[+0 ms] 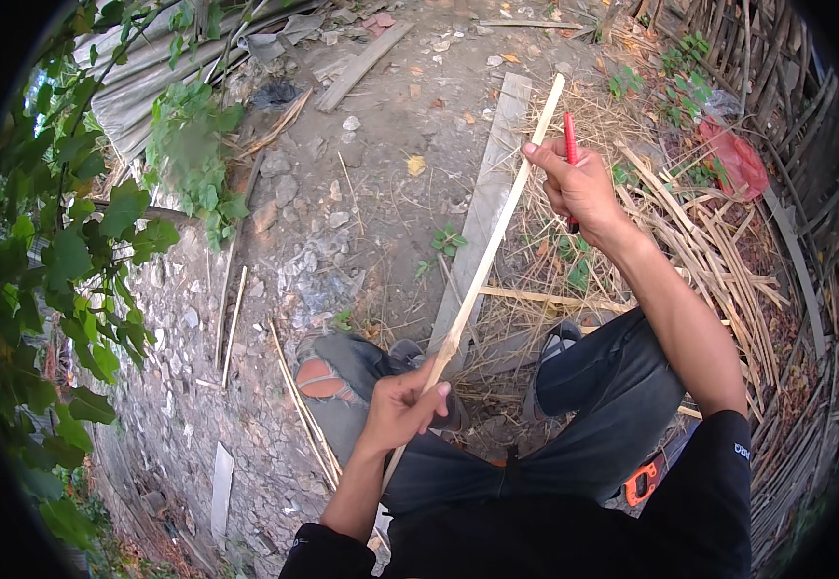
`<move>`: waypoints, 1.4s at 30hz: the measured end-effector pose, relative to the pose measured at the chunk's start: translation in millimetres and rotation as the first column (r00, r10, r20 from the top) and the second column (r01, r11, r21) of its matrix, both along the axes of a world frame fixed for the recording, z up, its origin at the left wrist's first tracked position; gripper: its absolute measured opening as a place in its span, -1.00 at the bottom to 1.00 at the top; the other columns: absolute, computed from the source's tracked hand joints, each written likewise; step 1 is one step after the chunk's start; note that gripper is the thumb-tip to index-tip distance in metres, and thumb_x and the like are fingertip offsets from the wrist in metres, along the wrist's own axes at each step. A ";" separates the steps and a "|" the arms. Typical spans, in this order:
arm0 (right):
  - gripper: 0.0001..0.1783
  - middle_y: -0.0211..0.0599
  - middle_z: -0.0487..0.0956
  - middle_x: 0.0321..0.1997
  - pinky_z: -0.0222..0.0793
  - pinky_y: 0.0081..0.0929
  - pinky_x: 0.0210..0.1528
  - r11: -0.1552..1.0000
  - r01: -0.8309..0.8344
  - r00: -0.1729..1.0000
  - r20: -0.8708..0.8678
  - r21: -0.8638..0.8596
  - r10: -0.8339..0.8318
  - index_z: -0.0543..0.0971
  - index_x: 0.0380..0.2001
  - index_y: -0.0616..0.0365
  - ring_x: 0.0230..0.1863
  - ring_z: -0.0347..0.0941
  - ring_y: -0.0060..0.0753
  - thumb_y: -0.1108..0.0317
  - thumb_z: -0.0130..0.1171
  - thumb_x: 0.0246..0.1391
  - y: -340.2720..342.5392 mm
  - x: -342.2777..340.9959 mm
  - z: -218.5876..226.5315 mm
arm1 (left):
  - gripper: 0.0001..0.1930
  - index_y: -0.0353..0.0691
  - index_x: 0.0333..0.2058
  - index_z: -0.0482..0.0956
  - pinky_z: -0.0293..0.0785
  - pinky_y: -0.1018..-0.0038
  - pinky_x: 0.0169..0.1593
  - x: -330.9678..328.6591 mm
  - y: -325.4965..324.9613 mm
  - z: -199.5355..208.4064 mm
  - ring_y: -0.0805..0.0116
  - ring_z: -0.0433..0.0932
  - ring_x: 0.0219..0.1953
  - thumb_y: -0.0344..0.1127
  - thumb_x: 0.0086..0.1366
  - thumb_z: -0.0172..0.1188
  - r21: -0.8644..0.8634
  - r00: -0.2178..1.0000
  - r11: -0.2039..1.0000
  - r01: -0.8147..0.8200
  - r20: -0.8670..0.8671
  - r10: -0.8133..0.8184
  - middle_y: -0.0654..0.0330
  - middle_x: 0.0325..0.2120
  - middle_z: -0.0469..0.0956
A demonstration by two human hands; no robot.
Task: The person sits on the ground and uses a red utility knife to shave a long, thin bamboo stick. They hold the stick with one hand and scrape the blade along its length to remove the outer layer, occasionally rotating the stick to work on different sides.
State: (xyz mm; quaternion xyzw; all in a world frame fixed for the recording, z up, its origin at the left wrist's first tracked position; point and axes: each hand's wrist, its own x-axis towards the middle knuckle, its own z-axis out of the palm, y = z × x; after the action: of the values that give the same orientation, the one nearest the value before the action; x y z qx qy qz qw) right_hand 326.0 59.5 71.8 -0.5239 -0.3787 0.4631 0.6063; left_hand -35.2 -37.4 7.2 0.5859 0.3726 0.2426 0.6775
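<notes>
Rubble and stony ground (342, 193) lie ahead, with a grey plank (485, 207) running away from the knees, a heap of split bamboo strips (718, 261) to the right, a red bag (736, 159) beyond it, and leafy vines (82, 270) along the left. An orange tool (641, 482) sits by the right thigh. A long bamboo strip (496, 227) slants over the plank: the left hand (402, 405) has its fingers closed around the lower end, while the right hand (578, 183) pinches the upper part and also grips a red pen (569, 135).
</notes>
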 end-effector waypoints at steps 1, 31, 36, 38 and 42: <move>-0.72 -0.71 0.26 -0.74 -0.14 -0.57 -0.69 0.999 -0.030 0.998 0.055 -0.012 0.031 0.55 -0.40 0.06 -0.77 0.04 -0.77 0.15 0.36 0.29 -1.3 -7.2 -3.8 | -0.52 -0.20 0.35 0.46 0.23 0.67 -0.62 0.6 -0.5 0.0 0.69 0.35 -0.69 -0.41 0.49 0.19 0.001 1.000 1.000 -0.021 0.001 0.021 0.31 -0.57 0.58; -0.26 0.10 0.56 -0.65 0.51 0.13 -0.35 0.899 -0.354 0.291 0.883 -0.259 0.369 0.66 -0.40 0.26 -0.49 0.60 0.26 -0.27 -0.05 0.40 -47.6 -95.7 -22.9 | -0.57 -0.29 0.26 0.55 0.15 0.71 -0.58 7.2 0.7 -10.4 0.77 0.28 -0.64 -0.44 0.44 0.29 0.080 0.918 0.914 -0.397 0.046 0.395 0.51 -0.62 0.45; -0.27 0.11 0.56 -0.64 0.51 0.11 -0.36 0.929 -0.328 0.297 0.915 -0.172 0.274 0.63 -0.42 0.26 -0.50 0.60 0.25 -0.26 -0.05 0.41 -39.5 -83.4 -16.7 | -0.57 -0.30 0.24 0.56 0.16 0.70 -0.57 -1.6 -4.0 -18.3 0.77 0.28 -0.64 -0.46 0.42 0.30 0.149 0.927 0.915 -0.374 0.040 0.372 0.53 -0.62 0.45; -0.28 0.14 0.60 -0.58 0.53 0.14 -0.28 0.868 -0.428 0.208 0.907 -0.254 0.367 0.66 -0.35 0.25 -0.42 0.63 0.27 -0.26 -0.06 0.40 -63.9 -98.7 -19.2 | -0.57 -0.31 0.24 0.56 0.16 0.69 -0.57 4.1 -1.1 -17.0 0.77 0.29 -0.64 -0.47 0.42 0.31 0.108 0.927 0.921 -0.375 0.068 0.370 0.53 -0.62 0.45; -0.26 0.14 0.63 -0.53 0.55 0.13 -0.16 0.903 -0.335 0.313 0.873 -0.268 0.375 0.68 -0.32 0.24 -0.33 0.65 0.30 -0.29 -0.06 0.39 -51.6 -95.4 -16.9 | -0.58 -0.33 0.22 0.58 0.15 0.70 -0.55 4.4 -3.6 -10.8 0.79 0.27 -0.62 -0.48 0.41 0.31 0.079 0.920 0.919 -0.387 0.091 0.380 0.53 -0.62 0.44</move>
State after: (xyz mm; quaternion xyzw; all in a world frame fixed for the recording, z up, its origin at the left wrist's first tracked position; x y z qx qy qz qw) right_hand 230.6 8.0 55.0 -0.6042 -0.7428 0.2302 0.1740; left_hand -30.8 -41.0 -3.6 0.5238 0.4430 0.4097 0.6013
